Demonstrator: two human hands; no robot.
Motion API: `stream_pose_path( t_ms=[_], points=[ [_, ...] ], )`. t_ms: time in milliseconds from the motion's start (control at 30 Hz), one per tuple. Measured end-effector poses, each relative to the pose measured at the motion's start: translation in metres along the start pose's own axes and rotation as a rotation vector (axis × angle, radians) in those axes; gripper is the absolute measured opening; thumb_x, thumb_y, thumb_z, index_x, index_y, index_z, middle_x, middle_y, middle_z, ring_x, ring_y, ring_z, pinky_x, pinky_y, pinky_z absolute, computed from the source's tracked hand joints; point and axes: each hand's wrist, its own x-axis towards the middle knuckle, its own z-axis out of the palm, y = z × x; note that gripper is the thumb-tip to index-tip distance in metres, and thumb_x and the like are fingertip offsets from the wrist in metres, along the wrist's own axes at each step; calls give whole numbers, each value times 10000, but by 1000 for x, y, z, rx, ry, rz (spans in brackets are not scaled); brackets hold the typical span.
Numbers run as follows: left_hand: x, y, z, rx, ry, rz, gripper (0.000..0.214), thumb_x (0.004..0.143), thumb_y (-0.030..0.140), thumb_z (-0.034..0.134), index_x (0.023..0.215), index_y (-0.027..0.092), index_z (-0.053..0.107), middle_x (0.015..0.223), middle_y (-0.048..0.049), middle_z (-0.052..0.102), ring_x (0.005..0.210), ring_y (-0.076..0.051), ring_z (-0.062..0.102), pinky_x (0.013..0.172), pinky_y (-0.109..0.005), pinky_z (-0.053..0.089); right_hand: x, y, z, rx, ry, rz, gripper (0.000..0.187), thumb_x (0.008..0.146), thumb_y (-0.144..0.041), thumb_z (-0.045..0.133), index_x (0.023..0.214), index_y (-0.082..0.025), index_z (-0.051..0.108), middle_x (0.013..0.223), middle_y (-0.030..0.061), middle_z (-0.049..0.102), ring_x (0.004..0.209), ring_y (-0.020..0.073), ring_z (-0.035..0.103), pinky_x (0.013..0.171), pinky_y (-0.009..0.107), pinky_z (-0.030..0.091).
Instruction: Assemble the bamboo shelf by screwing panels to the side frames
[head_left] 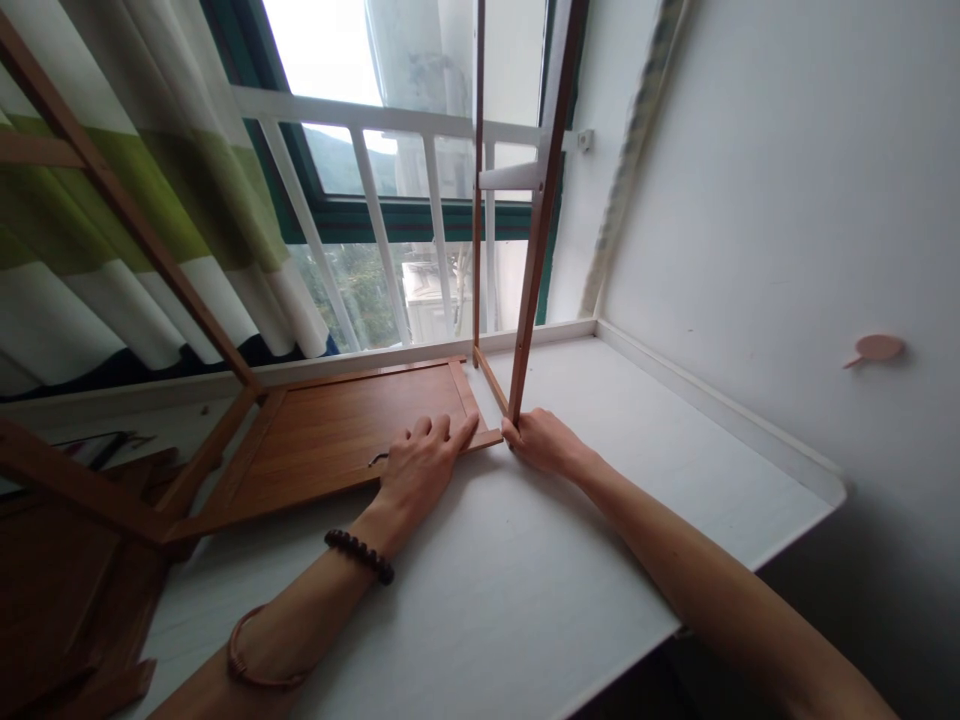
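Observation:
A reddish-brown wooden panel (352, 420) with a raised border lies on the white surface, joined at its left end to a wooden frame (150, 250). My left hand (420, 460) rests over the panel's near right part, fingers bent and pressed against it. From under that hand pokes a thin dark piece with a bent end (377, 460), its other part hidden. My right hand (544, 440) is closed around the lower corner of a second, upright wooden frame (531, 280), beside the panel's right end. Whether frame and panel touch there, I cannot tell.
The white surface (600, 400) has a raised rim along the window and the wall. White railings (375, 220) stand before the window. A striped curtain (172, 200) hangs at left. More brown wooden parts (67, 590) lie lower left. A pink hook (877, 348) is on the wall.

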Motion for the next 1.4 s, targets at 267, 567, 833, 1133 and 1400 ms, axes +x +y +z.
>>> stream_pose_path(
  t_ms=[267,567,833,1133,1400],
  points=[
    [1,0,-1,-9,-18,-10,471,914,174,339,1354,341,350,963,-71,568,850,-235,509,658,-337,351,0,3,-2,9,-35,3,507,922,-349,242,782,-145,684,763,123,687,679,194,612,596,261,336],
    [3,-1,-3,-16,-25,-31,468,917,181,320,1354,347,347,973,-74,564,861,-241,506,664,-344,358,-2,7,-2,162,-41,-21,493,921,-335,249,750,-141,668,770,96,685,727,176,614,679,227,383],
    [3,0,-1,-72,-21,-32,471,915,169,308,1349,348,348,984,-87,562,867,-230,509,704,-348,363,-2,0,-4,29,-65,-20,513,938,-348,229,794,-147,679,780,105,688,709,192,622,633,247,364],
    [4,3,-3,-69,-38,-26,443,921,183,318,1335,331,370,985,-92,568,867,-235,519,688,-347,362,-3,-3,0,-62,-49,-31,632,958,-440,119,880,-144,672,785,122,686,718,208,632,599,266,326],
    [6,5,-1,-81,-9,-19,443,913,162,333,1328,310,381,980,-94,566,885,-241,513,694,-354,363,-6,-1,1,-10,-59,-46,652,959,-453,87,839,-149,650,785,114,686,726,206,633,594,258,320]
  ],
)
